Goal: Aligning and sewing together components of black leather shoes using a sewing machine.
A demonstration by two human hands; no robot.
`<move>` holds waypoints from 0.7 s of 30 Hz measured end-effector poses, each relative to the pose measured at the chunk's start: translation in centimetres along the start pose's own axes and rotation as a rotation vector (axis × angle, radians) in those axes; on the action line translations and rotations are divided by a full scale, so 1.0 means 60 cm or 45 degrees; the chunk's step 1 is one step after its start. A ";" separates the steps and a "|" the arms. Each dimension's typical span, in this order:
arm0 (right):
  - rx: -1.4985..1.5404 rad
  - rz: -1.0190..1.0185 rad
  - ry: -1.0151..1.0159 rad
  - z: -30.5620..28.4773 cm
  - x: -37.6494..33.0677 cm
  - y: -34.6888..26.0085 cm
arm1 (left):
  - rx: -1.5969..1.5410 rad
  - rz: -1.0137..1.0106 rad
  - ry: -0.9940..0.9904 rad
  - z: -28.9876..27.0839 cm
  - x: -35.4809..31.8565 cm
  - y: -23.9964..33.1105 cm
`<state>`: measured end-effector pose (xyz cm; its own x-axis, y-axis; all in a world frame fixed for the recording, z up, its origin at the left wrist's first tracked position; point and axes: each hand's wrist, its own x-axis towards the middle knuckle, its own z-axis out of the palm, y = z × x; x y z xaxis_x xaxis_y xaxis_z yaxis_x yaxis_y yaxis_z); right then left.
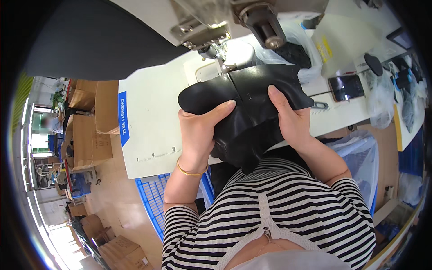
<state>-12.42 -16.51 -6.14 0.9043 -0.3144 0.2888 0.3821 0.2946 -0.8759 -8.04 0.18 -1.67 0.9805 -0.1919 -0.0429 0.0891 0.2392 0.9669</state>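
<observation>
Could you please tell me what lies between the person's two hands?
In the head view, a seamed, black leather-like piece spans from the left hand to the right hand.

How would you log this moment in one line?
left hand: holds black piece | right hand: holds black piece | sewing machine: ahead, contact unclear

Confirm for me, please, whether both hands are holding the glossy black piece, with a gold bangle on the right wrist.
Not quite: the head view shows the gold bangle on the left wrist. The left hand and right hand do both hold the glossy black piece.
</observation>
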 end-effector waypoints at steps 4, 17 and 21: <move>-0.035 -0.044 0.029 0.021 0.041 -0.004 | 0.001 -0.030 -0.010 -0.008 0.032 0.019; -0.129 0.108 0.117 0.030 0.123 0.003 | 0.019 -0.150 -0.038 -0.011 0.131 0.041; -0.058 0.089 0.154 0.035 0.123 0.005 | -0.021 -0.129 -0.037 -0.003 0.130 0.046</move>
<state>-5.23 -16.86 -3.45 0.8976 -0.4023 0.1803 0.3079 0.2794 -0.9095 -0.11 -0.47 0.60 0.9609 -0.2430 -0.1326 0.1905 0.2328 0.9537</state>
